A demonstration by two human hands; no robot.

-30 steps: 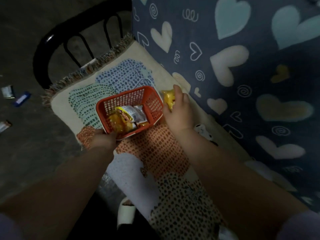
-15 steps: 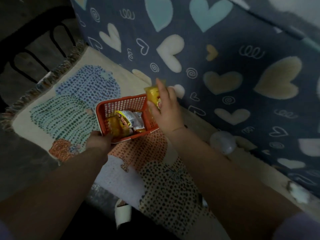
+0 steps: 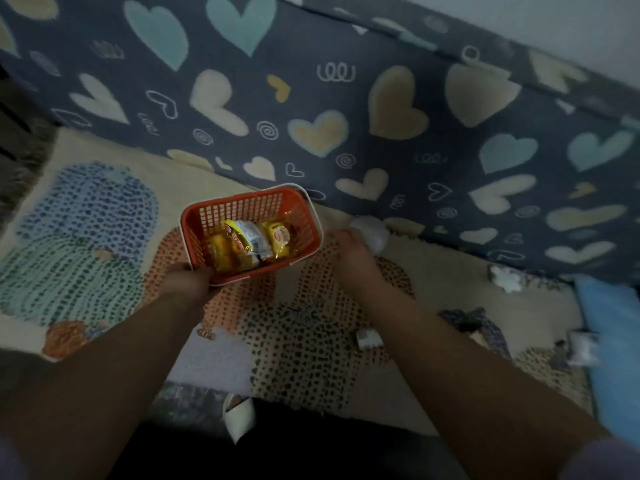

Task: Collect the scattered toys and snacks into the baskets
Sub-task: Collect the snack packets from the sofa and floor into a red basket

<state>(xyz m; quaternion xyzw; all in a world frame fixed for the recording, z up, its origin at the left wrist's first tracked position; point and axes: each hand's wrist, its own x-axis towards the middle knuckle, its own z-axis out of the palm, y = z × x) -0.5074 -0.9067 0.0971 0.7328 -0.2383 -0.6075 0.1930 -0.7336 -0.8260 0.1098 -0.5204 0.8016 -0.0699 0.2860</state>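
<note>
I hold the orange basket [image 3: 251,233] by its near corner with my left hand [image 3: 188,280], fingers clamped over the rim at about seven o'clock of the basket. It sits on the patterned rug [image 3: 86,216], just short of the heart-print cover [image 3: 381,116] that rises at twelve o'clock. The basket's long axis runs from roughly eight o'clock to two o'clock, its open top facing up at me.

Inside lie three wrapped snacks: a yellow packet [image 3: 216,252] on the left, a silver-and-yellow packet [image 3: 247,239] in the middle, and another yellow packet [image 3: 278,239] on the right. So I judge the job partly done.

My right hand [image 3: 349,245] reaches toward a pale round ball [image 3: 372,233] at three o'clock of the basket, against the foot of the cover. My fingers touch or nearly touch it; whether they have closed on it I cannot tell, as the picture is blurred.

Left to gather, as far as I see: the ball, a small white box [image 3: 369,337] at five o'clock, a white toy [image 3: 505,280] further right, and a silvery wrapper [image 3: 583,348] by the blue cloth [image 3: 609,323].
</note>
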